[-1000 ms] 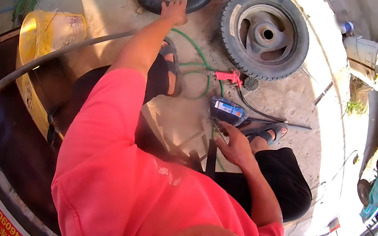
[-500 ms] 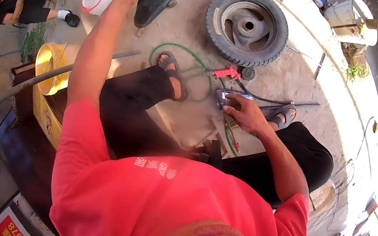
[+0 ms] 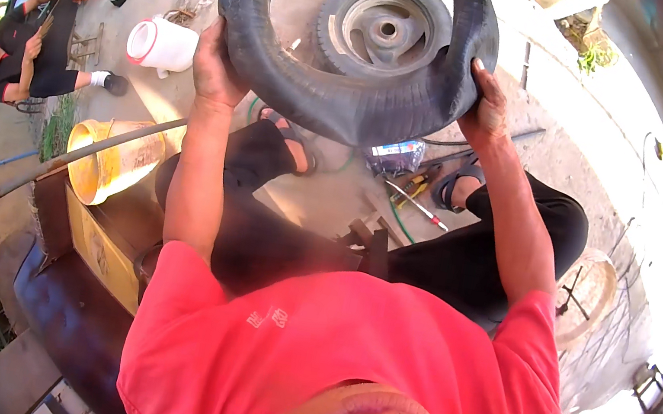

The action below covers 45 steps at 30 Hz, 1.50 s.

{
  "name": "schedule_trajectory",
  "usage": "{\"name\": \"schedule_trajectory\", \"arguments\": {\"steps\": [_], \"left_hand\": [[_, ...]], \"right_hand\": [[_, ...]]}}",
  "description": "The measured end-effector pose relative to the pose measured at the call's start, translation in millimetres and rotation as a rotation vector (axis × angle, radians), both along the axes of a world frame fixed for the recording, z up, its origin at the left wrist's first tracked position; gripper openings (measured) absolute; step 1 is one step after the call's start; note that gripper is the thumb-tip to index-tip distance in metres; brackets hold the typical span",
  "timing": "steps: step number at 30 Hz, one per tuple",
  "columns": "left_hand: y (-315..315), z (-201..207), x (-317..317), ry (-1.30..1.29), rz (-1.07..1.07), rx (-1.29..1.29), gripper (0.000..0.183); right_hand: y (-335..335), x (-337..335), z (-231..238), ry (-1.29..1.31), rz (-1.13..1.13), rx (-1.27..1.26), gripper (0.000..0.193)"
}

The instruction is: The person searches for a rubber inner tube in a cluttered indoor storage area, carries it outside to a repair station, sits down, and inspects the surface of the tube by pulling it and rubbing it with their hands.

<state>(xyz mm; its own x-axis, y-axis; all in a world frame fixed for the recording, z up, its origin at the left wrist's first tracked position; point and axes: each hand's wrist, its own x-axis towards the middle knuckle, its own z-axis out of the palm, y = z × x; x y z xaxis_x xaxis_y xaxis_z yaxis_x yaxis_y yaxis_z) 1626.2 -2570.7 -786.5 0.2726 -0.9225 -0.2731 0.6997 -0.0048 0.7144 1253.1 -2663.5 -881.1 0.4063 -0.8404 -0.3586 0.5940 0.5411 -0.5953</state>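
A black rubber inner tube (image 3: 348,109) is held up in front of me as a ring, somewhat slack, with a crease at its lower edge and a fold by its right side. My left hand (image 3: 218,70) grips its left side, and my right hand (image 3: 488,110) grips its right side, thumb on top. Through and behind the ring shows a tyre on a grey metal wheel (image 3: 383,30), lying flat on the ground. Between my feet are a clear plastic packet (image 3: 395,156), yellow-handled pliers (image 3: 413,193) and a thin rod with a red end (image 3: 419,205).
To my left stand a yellow bucket (image 3: 116,158) and a white plastic jug (image 3: 170,47); a long metal bar (image 3: 68,156) slants past the bucket. A person (image 3: 39,40) sits farther left. A round basin (image 3: 589,294) is at my right knee. A green hose (image 3: 399,221) lies on the ground.
My left hand has brought the inner tube from the far left to in front of me, spread into a ring. My right hand has left the plastic packet and taken hold of the tube.
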Motion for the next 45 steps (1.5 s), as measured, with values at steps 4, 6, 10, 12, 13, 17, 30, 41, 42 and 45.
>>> {"name": "schedule_trajectory", "arguments": {"steps": [4, 6, 10, 12, 13, 17, 30, 41, 42, 45], "left_hand": [[-10, -10, 0, 0.031, -0.14, -0.008, 0.041], [-17, -12, 0, 0.064, -0.243, -0.004, 0.038], [-16, 4, -10, -0.306, -0.066, -0.031, 0.044], [-4, 15, 9, -0.363, -0.15, -0.202, 0.058], [8, 23, 27, -0.284, -0.176, -0.286, 0.073], [6, 35, 53, -0.173, -0.299, -0.218, 0.099], [-22, 14, 18, -0.555, -0.23, 0.234, 0.035], [-23, 15, 40, -0.289, -0.153, 0.173, 0.033], [-24, 16, 41, -0.288, -0.163, 0.17, 0.033], [-20, 15, 38, -0.17, -0.103, 0.132, 0.037]], "right_hand": [[8, -10, 16, 0.228, -0.098, -0.065, 0.039], [6, -13, 17, 0.267, -0.123, -0.062, 0.041], [2, -18, 30, 0.24, -0.104, -0.223, 0.039], [4, -38, 47, 0.195, -0.028, -0.363, 0.051], [5, -53, 55, 0.117, 0.056, -0.466, 0.057], [1, -94, 45, -0.205, 0.276, -0.321, 0.081], [1, -23, 57, 0.779, 0.273, -0.33, 0.065], [-20, -49, 9, 0.563, 0.115, -0.061, 0.039], [-23, -53, -3, 0.566, 0.105, -0.059, 0.039], [-22, -51, -5, 0.687, 0.145, -0.21, 0.057]]}}
